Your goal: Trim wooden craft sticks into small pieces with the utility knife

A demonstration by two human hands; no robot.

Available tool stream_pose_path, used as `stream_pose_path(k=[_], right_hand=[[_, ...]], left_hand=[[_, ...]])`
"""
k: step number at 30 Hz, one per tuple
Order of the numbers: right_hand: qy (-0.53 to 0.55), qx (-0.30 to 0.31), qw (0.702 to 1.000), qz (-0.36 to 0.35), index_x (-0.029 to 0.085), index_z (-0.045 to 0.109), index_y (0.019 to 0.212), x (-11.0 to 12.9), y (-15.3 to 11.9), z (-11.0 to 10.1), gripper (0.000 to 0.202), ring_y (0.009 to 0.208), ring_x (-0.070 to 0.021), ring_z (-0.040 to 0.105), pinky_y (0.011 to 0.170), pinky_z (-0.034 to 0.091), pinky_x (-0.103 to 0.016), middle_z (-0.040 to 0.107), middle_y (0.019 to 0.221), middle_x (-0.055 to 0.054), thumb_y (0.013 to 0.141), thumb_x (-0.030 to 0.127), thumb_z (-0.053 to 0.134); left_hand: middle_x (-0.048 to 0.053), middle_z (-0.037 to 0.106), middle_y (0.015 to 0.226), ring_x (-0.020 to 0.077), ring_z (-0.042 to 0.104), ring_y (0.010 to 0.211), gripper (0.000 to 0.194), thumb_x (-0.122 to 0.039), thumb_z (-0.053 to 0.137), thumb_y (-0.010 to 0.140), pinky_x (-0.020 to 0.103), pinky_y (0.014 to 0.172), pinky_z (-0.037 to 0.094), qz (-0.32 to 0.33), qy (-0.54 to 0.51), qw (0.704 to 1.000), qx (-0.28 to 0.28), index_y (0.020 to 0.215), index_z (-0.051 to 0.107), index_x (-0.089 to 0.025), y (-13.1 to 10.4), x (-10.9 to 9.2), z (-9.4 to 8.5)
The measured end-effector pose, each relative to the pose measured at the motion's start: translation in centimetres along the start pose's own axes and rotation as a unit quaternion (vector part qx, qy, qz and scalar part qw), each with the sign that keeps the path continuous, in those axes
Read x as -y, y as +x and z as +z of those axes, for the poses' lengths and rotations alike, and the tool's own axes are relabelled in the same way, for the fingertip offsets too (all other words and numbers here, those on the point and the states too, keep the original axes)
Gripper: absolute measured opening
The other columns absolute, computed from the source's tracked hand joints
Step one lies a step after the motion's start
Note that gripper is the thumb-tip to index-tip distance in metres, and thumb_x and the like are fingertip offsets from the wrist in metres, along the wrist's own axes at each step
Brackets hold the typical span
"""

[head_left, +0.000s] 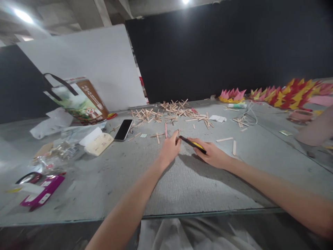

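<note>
Cutter point(187, 140) sits in the right hand's point(212, 154) closed grip, near of the stick pile point(173, 111); the left hand point(170, 148) pinches something too small to tell, so excess pressure could slip the tip into its fingers.

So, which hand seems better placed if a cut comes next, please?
Probably the right hand: it holds the black-and-yellow utility knife, front end toward the left hand, whose grip is unclear.
</note>
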State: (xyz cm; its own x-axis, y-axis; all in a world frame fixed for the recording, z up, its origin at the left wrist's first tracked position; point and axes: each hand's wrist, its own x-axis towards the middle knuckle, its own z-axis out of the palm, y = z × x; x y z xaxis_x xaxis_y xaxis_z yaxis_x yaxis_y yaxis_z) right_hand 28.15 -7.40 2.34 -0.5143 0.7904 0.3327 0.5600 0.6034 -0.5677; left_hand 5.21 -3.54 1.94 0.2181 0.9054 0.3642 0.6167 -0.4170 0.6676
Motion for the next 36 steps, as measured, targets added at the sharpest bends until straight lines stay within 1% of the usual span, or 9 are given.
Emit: stream_pose_path(k=[6,12,18,22,25,28,31,34,36], right_hand=[[0.000,0.003,1.000,-0.003,0.027,0.043,0.157,0.1,0.1,0.1,0.053,0.069,-0.0184,0.068,0.064,0.048,-0.025,0.077,0.099,-0.006,0.104,0.030,0.043],[-0.024,-0.001,0.999,0.033,0.026,0.041,0.159,0.8,0.2,-0.1,0.055,0.061,-0.0188,0.066,0.062,0.046,-0.025,0.075,0.085,-0.004,0.103,0.031,0.044],[-0.026,0.005,0.999,0.042,0.029,0.028,0.166,0.7,0.3,0.2,0.062,0.061,-0.0185,0.068,0.065,0.049,-0.026,0.079,0.093,-0.004,0.106,0.032,0.042],[-0.035,0.009,0.999,0.024,0.028,0.027,0.167,0.4,0.5,0.5,0.061,0.066,-0.0188,0.071,0.069,0.053,-0.027,0.080,0.101,-0.007,0.108,0.032,0.037],[-0.039,0.009,0.999,0.000,0.029,0.025,0.168,0.4,0.7,0.5,0.060,0.080,-0.0206,0.074,0.078,0.056,-0.030,0.078,0.113,-0.009,0.109,0.032,0.035],[-0.037,0.007,0.999,-0.015,0.030,0.022,0.169,0.4,0.9,0.5,0.060,0.097,-0.0238,0.074,0.087,0.057,-0.035,0.074,0.125,-0.011,0.110,0.033,0.033],[-0.034,0.009,0.999,-0.018,0.029,0.021,0.169,0.3,1.0,0.6,0.060,0.105,-0.0258,0.074,0.092,0.057,-0.038,0.072,0.129,-0.013,0.110,0.033,0.032],[-0.043,0.017,0.999,-0.020,0.030,0.019,0.169,0.0,1.1,0.8,0.060,0.104,-0.0259,0.073,0.092,0.057,-0.039,0.072,0.127,-0.013,0.110,0.033,0.032],[-0.051,0.020,0.998,-0.016,0.031,0.018,0.169,-0.1,1.2,0.9,0.061,0.100,-0.0255,0.073,0.089,0.057,-0.039,0.073,0.124,-0.012,0.110,0.033,0.032]], left_hand=[[0.006,0.075,0.086,0.0235,0.070,0.082,0.050,-0.022,0.051,0.100,0.033,0.083,0.051,0.013,0.052,0.998,0.021,0.150,0.052,-0.020,0.1,-0.2,-0.5],[0.006,0.075,0.101,0.0211,0.070,0.085,0.071,-0.017,0.043,0.103,0.030,0.083,0.051,0.048,0.080,0.995,0.020,0.168,0.019,-0.031,-0.1,-1.1,-0.7],[0.009,0.078,0.098,0.0231,0.072,0.081,0.057,-0.023,0.038,0.108,0.031,0.080,0.051,0.016,0.174,0.983,0.054,0.164,0.034,-0.032,0.2,-0.8,-0.7],[0.010,0.078,0.107,0.0230,0.073,0.087,0.057,-0.018,0.039,0.106,0.030,0.083,0.051,0.050,0.218,0.973,0.062,0.162,0.040,-0.030,0.6,0.1,-1.0],[0.010,0.077,0.103,0.0231,0.072,0.090,0.058,-0.015,0.040,0.104,0.031,0.086,0.051,0.073,0.240,0.967,0.054,0.161,0.042,-0.028,0.9,0.6,-1.3],[0.011,0.077,0.102,0.0242,0.072,0.093,0.058,-0.014,0.043,0.102,0.033,0.089,0.050,0.081,0.216,0.972,0.031,0.159,0.046,-0.027,1.2,0.8,-1.3],[0.010,0.078,0.100,0.0239,0.072,0.087,0.053,-0.016,0.044,0.102,0.033,0.087,0.051,0.041,0.137,0.990,-0.011,0.153,0.054,-0.028,1.4,0.7,-0.8],[0.009,0.079,0.100,0.0225,0.072,0.086,0.052,-0.015,0.046,0.100,0.032,0.087,0.051,0.008,0.078,0.996,-0.039,0.150,0.058,-0.027,1.4,0.5,-0.3],[0.010,0.079,0.101,0.0230,0.072,0.088,0.054,-0.014,0.047,0.099,0.032,0.088,0.051,0.007,0.088,0.995,-0.038,0.151,0.057,-0.026,1.3,0.3,0.0]])
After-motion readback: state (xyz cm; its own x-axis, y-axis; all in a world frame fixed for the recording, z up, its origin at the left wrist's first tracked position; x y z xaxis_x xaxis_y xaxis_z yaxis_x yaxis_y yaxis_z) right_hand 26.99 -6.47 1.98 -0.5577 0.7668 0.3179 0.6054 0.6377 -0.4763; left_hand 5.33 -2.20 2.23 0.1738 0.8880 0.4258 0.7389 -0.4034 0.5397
